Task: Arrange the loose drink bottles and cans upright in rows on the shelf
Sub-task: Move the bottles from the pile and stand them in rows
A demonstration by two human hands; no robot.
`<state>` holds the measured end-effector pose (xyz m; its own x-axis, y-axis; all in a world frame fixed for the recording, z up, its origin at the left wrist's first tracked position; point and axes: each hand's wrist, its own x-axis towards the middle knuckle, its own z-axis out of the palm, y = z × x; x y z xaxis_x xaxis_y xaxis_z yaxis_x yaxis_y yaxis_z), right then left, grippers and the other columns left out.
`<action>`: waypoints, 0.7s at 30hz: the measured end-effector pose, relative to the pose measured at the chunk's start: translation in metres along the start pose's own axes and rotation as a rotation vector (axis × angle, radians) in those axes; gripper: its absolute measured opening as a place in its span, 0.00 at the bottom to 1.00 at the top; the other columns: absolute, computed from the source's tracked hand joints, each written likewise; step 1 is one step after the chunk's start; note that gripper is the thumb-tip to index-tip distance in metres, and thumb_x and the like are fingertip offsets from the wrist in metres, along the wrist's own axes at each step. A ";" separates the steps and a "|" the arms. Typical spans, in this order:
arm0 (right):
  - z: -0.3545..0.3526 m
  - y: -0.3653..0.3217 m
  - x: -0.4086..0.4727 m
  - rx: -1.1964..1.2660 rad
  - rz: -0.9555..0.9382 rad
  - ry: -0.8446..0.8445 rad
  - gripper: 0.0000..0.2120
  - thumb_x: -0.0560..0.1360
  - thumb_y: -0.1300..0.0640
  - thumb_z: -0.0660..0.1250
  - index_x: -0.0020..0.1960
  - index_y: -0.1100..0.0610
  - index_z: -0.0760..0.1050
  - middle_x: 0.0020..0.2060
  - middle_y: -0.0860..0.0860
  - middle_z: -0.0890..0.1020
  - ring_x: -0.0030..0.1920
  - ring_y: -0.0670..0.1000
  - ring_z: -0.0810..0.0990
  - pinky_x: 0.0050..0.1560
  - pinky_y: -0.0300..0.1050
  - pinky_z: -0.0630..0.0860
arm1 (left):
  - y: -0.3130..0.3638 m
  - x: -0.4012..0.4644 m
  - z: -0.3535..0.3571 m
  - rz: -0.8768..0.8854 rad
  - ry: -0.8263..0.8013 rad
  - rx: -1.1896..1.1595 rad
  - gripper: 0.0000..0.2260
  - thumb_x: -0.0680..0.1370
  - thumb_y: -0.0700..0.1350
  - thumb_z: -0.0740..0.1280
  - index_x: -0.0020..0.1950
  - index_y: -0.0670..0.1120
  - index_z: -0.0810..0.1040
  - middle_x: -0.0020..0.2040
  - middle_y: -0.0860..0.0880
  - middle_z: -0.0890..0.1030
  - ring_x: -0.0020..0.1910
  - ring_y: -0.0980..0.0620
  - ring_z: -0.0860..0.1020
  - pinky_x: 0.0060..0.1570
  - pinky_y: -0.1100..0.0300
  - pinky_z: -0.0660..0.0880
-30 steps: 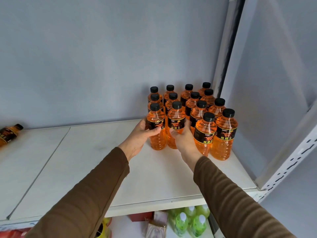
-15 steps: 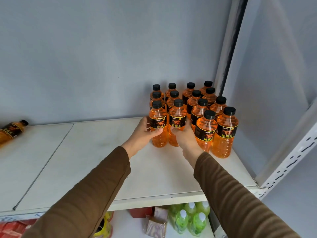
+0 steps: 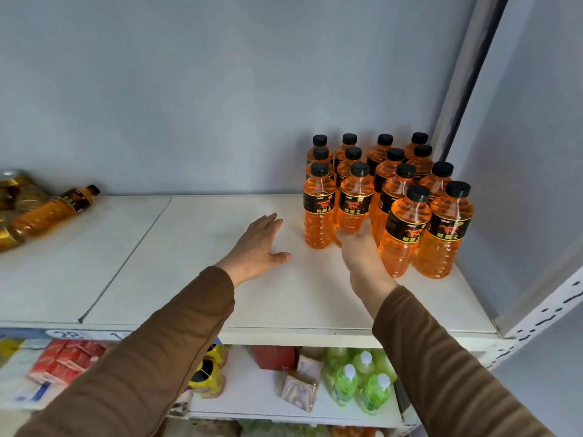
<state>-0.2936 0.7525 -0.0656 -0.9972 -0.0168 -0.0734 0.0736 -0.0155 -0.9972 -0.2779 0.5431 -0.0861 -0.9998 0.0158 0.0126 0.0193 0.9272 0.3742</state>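
Hovering open, left hand clears bottles; right hand fingertips touch one.

Both arms wear long brown sleeves of plain soft fabric; the left hand and the right hand are bare.

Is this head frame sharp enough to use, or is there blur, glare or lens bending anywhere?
Head view: the upright orange bottles are crisp, labels legible; the lying bottle and gold items at the far left edge are smeared; the right hand is slightly soft; soft even light, faint shadows, no harsh glare; the shelf upright leans from wide-angle distortion.
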 end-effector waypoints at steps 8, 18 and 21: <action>0.061 0.015 -0.057 -0.232 -0.096 -0.158 0.28 0.81 0.51 0.64 0.76 0.40 0.56 0.77 0.44 0.57 0.77 0.53 0.57 0.73 0.57 0.61 | -0.053 -0.067 -0.031 -0.076 0.064 0.105 0.38 0.79 0.58 0.67 0.82 0.47 0.51 0.82 0.47 0.49 0.80 0.48 0.46 0.75 0.59 0.45; 0.209 0.007 -0.118 -0.868 -0.527 -0.354 0.27 0.77 0.48 0.67 0.74 0.49 0.65 0.78 0.51 0.59 0.76 0.54 0.53 0.72 0.51 0.59 | -0.173 -0.168 -0.094 -0.147 0.147 0.154 0.38 0.79 0.59 0.66 0.82 0.49 0.51 0.82 0.47 0.49 0.80 0.47 0.48 0.78 0.52 0.46; 0.249 0.004 -0.133 -0.896 -0.569 -0.352 0.27 0.77 0.49 0.68 0.74 0.50 0.66 0.77 0.52 0.60 0.76 0.54 0.53 0.72 0.51 0.61 | -0.203 -0.189 -0.111 -0.137 0.184 0.185 0.37 0.79 0.59 0.65 0.81 0.49 0.52 0.82 0.47 0.51 0.80 0.46 0.49 0.78 0.51 0.47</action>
<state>-0.1567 0.5061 -0.0556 -0.8117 -0.5208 0.2645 -0.5712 0.6129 -0.5461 -0.0924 0.3102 -0.0619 -0.9748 -0.1672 0.1479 -0.1344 0.9686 0.2092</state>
